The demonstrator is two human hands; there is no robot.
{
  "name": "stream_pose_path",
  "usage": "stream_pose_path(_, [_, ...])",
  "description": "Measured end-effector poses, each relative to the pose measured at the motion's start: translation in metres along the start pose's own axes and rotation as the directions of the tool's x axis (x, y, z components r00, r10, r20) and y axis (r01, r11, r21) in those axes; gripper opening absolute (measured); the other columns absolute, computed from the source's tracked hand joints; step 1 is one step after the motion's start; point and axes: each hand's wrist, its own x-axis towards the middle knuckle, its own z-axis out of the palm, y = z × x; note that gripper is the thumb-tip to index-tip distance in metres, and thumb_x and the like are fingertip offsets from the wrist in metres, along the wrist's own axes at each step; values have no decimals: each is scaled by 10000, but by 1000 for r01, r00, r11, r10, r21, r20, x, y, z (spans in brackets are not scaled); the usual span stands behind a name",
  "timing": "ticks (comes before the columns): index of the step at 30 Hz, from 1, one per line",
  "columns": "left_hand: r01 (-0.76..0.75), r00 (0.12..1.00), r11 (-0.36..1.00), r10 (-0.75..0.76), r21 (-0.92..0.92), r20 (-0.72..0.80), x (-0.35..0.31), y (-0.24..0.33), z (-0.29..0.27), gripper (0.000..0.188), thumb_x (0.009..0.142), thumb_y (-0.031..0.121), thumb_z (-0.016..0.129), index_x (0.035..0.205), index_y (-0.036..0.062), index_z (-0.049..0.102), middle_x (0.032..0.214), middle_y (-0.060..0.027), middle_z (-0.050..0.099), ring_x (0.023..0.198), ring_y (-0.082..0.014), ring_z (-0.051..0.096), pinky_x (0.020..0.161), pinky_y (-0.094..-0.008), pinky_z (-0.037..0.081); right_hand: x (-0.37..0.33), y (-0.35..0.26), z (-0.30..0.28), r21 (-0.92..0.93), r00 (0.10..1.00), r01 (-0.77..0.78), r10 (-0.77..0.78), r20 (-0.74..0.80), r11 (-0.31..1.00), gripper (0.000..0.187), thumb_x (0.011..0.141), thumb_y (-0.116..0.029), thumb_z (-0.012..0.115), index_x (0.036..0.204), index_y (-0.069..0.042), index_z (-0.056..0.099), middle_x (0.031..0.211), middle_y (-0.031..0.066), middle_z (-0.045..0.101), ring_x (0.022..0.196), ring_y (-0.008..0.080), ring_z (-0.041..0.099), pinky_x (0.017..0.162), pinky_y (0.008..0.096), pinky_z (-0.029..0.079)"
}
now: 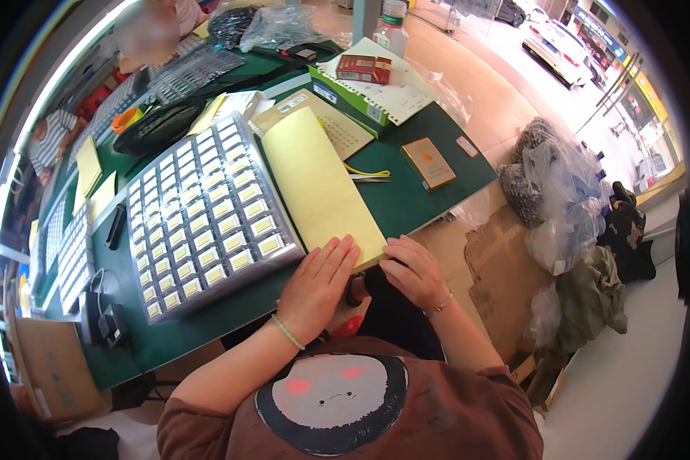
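Observation:
A long stack of pale yellow paper (326,180) lies at a slant on the green table, its near end at the table's front edge. My left hand (320,272) rests on the near left corner, its fingers stretched flat and together. At the near right corner, the bent fingers of my right hand (415,270) grip the paper's edge; the thumb is mostly hidden. Just left of the paper sits a thick stack of clear plastic trays (291,251), the top one filled with rows of small rectangular pieces with yellow faces.
Right of the paper lie yellow-handled scissors or tweezers (369,173) and a gold-brown box (428,163). Farther back are a red box (363,69) on a spiral notebook (406,103) and a bottle (392,34). A black adapter (113,326) with a cable sits at left. Another person works at far left.

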Motion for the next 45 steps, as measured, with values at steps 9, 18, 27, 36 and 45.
stream_pose_path(9, [-66, 997, 872, 45, -486, -55, -5, -5, -13, 701, 853, 121, 789, 1484, 24, 500, 1603, -210, 430, 1481, -412, 419, 1214, -496, 380, 59, -39, -39, 265, 833, -481, 530, -159, 836, 131, 950, 19, 667, 1063, 11, 731, 950, 88, 658, 807, 186, 627, 740, 290, 521])
stream_pose_path(18, [87, 815, 916, -292, -392, -500, -68, -117, -166, 342, 860, 0, 736, 1198, 37, 707, 1123, -141, 742, 1000, -339, 714, 869, -413, 564, 252, -92, 58, 592, 515, -798, 381, 768, -114, 394, 1109, -158, 511, 1425, 64, 585, 952, -7, 614, 788, 55, 559, 704, 221, 507])
stream_pose_path(27, [317, 492, 583, -775, -748, -396, -110, -218, -138, 381, 974, -13, 573, 1351, 14, 623, 1241, -147, 724, 1093, -263, 702, 942, -356, 561, 317, -128, 199, 317, 262, -847, 183, 947, -427, 332, 1105, -159, 524, 1359, 38, 609, 948, -13, 668, 795, 68, 630, 731, 233, 576])
stream_pose_path(36, [266, 426, 523, -818, -810, -388, -112, -215, -132, 364, 983, -28, 576, 1344, -5, 619, 1261, -147, 710, 1141, -231, 701, 977, -366, 578, 322, -141, 208, 294, 227, -841, 198, 954, -454, 357, 1104, -149, 516, 1393, 51, 582, 1034, 35, 696, 889, 112, 668, 790, 255, 588])
stream_pose_path(45, [257, 435, 495, -826, -830, -358, -112, -212, -139, 372, 989, -42, 606, 1361, -43, 595, 1271, -147, 694, 1189, -199, 673, 1026, -343, 562, 318, -147, 213, 275, 213, -839, 182, 960, -469, 309, 1100, -159, 538, 1330, 35, 610, 1031, 34, 707, 898, 125, 683, 789, 264, 593])
